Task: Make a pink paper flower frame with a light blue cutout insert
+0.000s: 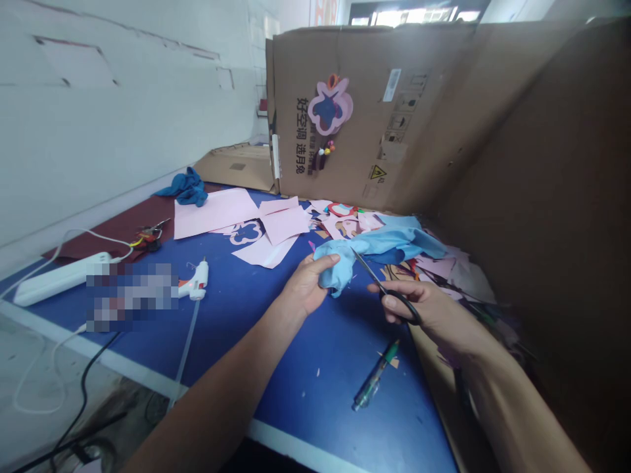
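Bunched light blue cloth (338,266) is gripped in my left hand (310,282), thumb on top and fingers beneath. More of the same light blue fabric (399,238) stretches away to the right over the paper scraps. My right hand (407,302) has its fingers around the black handles of a pair of scissors (365,266). The blades point up and left and reach the edge of the cloth beside my left hand; whether they are cutting into it I cannot tell. On the table below my right hand lies a clear pen with a green end (377,378).
Pink paper sheets (217,213) and a flower cutout (246,232) lie behind my hands. At left are a white glue gun (198,281), a power strip (64,279) with cords, and a dark blue cloth (185,187). A large cardboard box (355,171) stands at the back and right.
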Demonstrator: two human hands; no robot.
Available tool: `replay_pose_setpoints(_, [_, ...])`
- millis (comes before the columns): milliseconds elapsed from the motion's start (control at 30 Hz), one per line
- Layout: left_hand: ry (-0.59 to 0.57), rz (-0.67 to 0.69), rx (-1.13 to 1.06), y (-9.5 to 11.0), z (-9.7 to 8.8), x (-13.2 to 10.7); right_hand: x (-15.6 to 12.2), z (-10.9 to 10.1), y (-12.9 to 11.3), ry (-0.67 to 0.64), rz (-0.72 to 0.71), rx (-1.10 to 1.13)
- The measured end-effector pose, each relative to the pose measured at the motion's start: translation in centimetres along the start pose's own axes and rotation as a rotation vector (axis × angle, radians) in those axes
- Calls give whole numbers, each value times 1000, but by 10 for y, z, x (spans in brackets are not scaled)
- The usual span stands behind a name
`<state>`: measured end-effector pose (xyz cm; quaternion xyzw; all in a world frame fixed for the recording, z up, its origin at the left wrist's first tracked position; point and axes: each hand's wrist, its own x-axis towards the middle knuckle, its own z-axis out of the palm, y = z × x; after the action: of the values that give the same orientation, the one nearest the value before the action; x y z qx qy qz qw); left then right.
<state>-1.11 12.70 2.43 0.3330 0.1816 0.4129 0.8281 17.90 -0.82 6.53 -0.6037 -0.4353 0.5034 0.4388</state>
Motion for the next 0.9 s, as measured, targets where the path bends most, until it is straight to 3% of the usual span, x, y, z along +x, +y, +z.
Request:
replay_pose_setpoints(100, [-55,36,-9,2,1,0,1,-1,2,-15,-1,1])
replay_pose_setpoints(267, [-28,23,-35,6,3,-2,0,-1,0,-24,-6,1])
replay_pose_setpoints(900, [-97,-7,12,14,5,-6,-1,-5,3,-65,-35,-74])
